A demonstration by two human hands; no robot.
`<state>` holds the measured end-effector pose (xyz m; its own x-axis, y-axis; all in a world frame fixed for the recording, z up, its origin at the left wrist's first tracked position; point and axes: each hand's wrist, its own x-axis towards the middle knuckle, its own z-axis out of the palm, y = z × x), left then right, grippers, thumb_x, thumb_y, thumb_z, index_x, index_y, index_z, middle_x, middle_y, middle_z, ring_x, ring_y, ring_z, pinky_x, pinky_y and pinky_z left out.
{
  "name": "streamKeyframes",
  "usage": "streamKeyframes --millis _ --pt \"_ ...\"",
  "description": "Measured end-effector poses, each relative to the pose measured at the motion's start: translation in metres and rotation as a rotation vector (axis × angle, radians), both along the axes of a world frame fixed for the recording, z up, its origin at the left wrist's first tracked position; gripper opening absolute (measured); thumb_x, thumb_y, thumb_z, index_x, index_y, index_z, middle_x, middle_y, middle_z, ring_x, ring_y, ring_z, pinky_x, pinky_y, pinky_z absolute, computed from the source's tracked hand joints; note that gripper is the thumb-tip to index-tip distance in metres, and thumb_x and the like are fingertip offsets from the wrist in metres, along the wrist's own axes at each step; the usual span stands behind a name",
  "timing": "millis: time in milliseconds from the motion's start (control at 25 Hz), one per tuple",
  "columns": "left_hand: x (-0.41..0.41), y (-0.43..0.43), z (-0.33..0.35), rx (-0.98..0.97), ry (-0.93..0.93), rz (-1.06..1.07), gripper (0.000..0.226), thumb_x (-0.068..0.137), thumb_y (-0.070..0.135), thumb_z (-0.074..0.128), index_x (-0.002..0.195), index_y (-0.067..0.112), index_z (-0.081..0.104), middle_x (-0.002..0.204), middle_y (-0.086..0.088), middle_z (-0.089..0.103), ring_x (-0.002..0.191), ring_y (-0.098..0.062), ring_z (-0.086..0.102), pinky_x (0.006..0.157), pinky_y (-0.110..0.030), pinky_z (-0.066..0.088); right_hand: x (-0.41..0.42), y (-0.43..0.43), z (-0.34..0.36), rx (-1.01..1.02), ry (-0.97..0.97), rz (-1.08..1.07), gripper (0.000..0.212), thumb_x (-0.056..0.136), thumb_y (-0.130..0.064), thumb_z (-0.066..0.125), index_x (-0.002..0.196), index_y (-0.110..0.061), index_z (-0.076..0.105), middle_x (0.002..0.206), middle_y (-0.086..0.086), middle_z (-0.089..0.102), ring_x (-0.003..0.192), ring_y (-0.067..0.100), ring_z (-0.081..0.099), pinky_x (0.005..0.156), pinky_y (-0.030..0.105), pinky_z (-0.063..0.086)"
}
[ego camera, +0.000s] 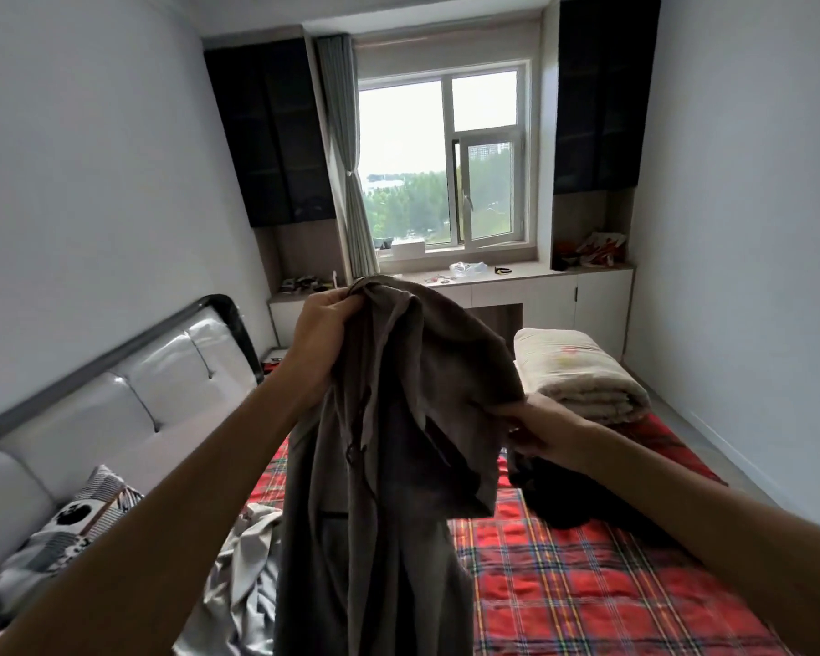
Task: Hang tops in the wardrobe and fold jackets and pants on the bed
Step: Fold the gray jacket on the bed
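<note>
Above the bed (588,584), a grey-brown shirt (389,442) hangs in the air, held up by both hands. At the top, the left hand (323,333) has its fingers curled round a bunched fold of the shirt. Lower and to the right, the right hand (547,430) pinches the shirt's edge. On the red plaid cover lie a folded cream blanket (583,371), a dark heap of clothes (564,494) and a light grey garment (242,561).
</note>
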<state>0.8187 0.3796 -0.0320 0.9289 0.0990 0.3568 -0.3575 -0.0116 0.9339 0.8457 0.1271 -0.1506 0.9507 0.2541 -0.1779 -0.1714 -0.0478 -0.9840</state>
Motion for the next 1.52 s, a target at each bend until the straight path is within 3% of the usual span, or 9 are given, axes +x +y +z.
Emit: streamKeyframes --millis 120,280,440,640,960,1080,1280,1440,1520 --pt "0.002 0.026 -0.011 0.084 0.025 0.070 0.018 0.094 0.007 0.056 0.094 0.011 0.073 0.095 -0.013 0.074 0.088 -0.024 0.067 0.088 -0.038 0.054 0.020 0.012 0.074 0.375 -0.088 -0.264 0.019 0.097 -0.004 0.048 0.079 -0.007 0.053 0.050 0.002 0.060 0.039 0.012 0.057 0.036 0.019 0.043" --pt "0.018 0.051 -0.041 0.302 0.106 0.040 0.014 0.091 0.025 0.063 0.089 0.015 0.074 0.097 -0.017 0.073 0.089 -0.024 0.065 0.095 -0.053 0.049 0.027 0.039 0.168 0.595 -0.295 -0.382 0.034 0.102 -0.010 0.032 0.099 -0.006 0.066 0.090 0.010 0.072 0.082 0.021 0.069 0.066 0.028 0.056" --pt "0.029 0.055 -0.074 0.516 0.061 -0.040 0.014 0.086 0.033 0.072 0.097 0.025 0.071 0.095 0.000 0.074 0.089 -0.015 0.068 0.089 -0.043 0.053 0.004 0.078 0.215 0.622 -0.451 -0.286 0.040 0.105 -0.016 0.030 0.081 -0.006 0.061 0.060 0.003 0.068 0.058 0.014 0.066 0.050 0.020 0.052" --pt "0.051 0.035 -0.151 0.973 0.226 0.025 0.031 0.083 0.029 0.077 0.106 0.008 0.073 0.096 -0.010 0.072 0.089 -0.025 0.068 0.066 -0.028 0.042 -0.003 0.097 0.234 0.534 -0.576 -0.320 0.043 0.105 -0.029 0.033 0.086 -0.007 0.063 0.069 0.006 0.068 0.065 0.017 0.067 0.058 0.024 0.054" --pt "0.082 -0.015 -0.149 0.748 0.144 0.243 0.016 0.087 0.023 0.070 0.077 0.013 0.063 0.071 -0.004 0.064 0.068 -0.024 0.062 0.053 -0.028 0.036 0.046 -0.046 0.173 0.145 -0.631 -0.702 0.043 0.095 -0.030 0.036 0.126 -0.016 0.061 0.113 0.006 0.067 0.110 0.024 0.061 0.102 0.041 0.048" --pt "0.118 -0.061 -0.130 0.700 0.202 0.249 0.017 0.091 0.021 0.065 0.076 0.014 0.063 0.075 -0.008 0.064 0.074 -0.029 0.061 0.062 -0.033 0.042 0.097 -0.113 0.125 -0.044 -0.660 -0.732 0.058 0.079 -0.025 0.033 0.132 -0.021 0.057 0.118 0.008 0.065 0.108 0.025 0.061 0.101 0.046 0.047" --pt "0.189 -0.128 -0.104 0.700 0.197 0.260 0.026 0.086 0.016 0.061 0.062 0.025 0.063 0.077 -0.013 0.068 0.081 -0.035 0.065 0.069 -0.039 0.048 0.104 -0.157 0.124 -0.120 -0.702 -0.704 0.059 0.087 -0.007 0.032 0.144 -0.018 0.046 0.137 0.001 0.054 0.123 0.017 0.051 0.110 0.031 0.037" --pt "0.205 -0.161 -0.070 0.674 0.087 0.311 0.016 0.084 0.032 0.064 0.091 0.022 0.075 0.085 -0.010 0.072 0.088 -0.032 0.066 0.076 -0.037 0.047 0.104 -0.184 0.137 -0.214 -0.882 -0.705 0.058 0.093 0.002 0.033 0.151 -0.005 0.031 0.156 0.012 0.033 0.145 0.023 0.028 0.122 0.035 0.016" --pt "0.190 -0.166 -0.065 0.708 0.031 0.332 0.022 0.086 0.036 0.063 0.101 0.024 0.074 0.093 -0.008 0.073 0.092 -0.029 0.066 0.080 -0.037 0.048 0.089 -0.188 0.138 -0.288 -0.986 -0.690 0.054 0.096 0.002 0.034 0.149 0.000 0.032 0.155 0.017 0.032 0.146 0.028 0.026 0.121 0.021 0.012"
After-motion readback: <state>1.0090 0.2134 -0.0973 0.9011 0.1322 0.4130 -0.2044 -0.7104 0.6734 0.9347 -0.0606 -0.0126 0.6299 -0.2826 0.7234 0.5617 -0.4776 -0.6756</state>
